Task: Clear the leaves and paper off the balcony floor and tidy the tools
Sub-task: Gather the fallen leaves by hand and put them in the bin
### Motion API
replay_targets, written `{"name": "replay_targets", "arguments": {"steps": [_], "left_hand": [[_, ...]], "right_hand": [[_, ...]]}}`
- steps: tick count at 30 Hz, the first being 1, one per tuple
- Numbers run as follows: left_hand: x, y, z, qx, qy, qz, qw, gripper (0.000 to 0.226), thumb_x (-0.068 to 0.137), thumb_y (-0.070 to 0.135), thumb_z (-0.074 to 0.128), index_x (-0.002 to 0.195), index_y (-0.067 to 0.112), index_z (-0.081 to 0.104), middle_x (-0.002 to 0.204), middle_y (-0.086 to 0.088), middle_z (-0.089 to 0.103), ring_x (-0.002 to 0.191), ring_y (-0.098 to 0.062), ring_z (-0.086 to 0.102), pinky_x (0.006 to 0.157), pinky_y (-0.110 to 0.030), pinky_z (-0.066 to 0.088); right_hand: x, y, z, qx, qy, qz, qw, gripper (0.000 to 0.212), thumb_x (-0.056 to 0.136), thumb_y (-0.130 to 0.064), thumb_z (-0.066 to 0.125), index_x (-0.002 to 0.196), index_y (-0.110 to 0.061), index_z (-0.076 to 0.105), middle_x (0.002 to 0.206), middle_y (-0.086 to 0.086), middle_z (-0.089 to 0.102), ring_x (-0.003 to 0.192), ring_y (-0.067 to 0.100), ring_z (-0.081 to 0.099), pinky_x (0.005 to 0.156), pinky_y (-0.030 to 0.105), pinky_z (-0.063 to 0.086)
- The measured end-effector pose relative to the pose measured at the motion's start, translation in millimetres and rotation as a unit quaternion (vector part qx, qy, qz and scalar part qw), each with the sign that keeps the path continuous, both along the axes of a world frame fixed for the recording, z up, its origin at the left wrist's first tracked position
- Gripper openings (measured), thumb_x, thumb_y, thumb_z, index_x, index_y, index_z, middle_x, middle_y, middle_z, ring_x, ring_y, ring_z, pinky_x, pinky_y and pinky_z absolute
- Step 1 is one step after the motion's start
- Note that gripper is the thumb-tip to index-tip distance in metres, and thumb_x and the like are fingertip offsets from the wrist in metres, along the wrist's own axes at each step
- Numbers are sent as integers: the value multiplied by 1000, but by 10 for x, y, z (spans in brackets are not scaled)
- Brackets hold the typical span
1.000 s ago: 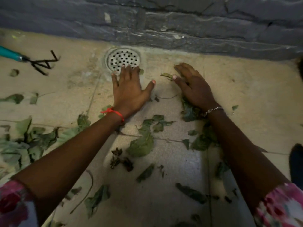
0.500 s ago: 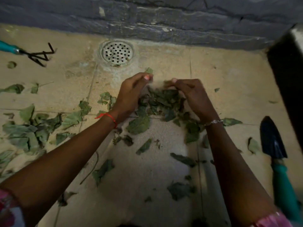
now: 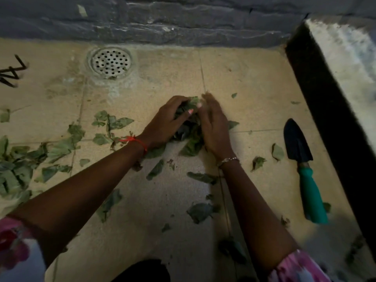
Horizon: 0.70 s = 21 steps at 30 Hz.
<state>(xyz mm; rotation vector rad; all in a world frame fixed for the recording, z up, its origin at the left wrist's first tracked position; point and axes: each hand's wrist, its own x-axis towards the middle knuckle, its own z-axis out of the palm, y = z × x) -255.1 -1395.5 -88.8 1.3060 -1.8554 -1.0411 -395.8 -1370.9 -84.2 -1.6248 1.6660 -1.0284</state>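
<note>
Green crumpled-leaf clump (image 3: 190,139) is being gathered on the tan tiled floor (image 3: 244,78).
Scattered torn leaves (image 3: 200,211) are lying nearest. Beyond, the left hand (image 3: 164,123) is curling round the clump and the right hand (image 3: 213,127) is pressing it flat-fingered. Next move, judged: lifting it clear without spilling.

Pink floral sleeves (image 3: 295,266), red thread (image 3: 134,140) on left wrist, silver bracelet (image 3: 228,160) on right.

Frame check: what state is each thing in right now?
leaf clump: bunched between both hands
left hand: fingers curled round the clump
right hand: pressing its other side
loose leaves: scattered on floor
trowel: lying untouched
hand rake: lying untouched, left edge
drain cover: in place
</note>
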Motion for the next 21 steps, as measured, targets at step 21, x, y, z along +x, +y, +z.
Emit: {"name": "replay_targets", "arguments": {"steps": [21], "left_hand": [[270, 283, 80, 54, 10, 6, 998, 38, 101, 25, 41, 137, 12, 45, 135, 0, 48, 117, -4, 44, 85, 6, 32]], "right_hand": [[183, 178, -38, 45, 69, 59, 995, 48, 100, -39, 29, 141, -17, 41, 147, 4, 42, 139, 16, 32, 117, 34, 17]]}}
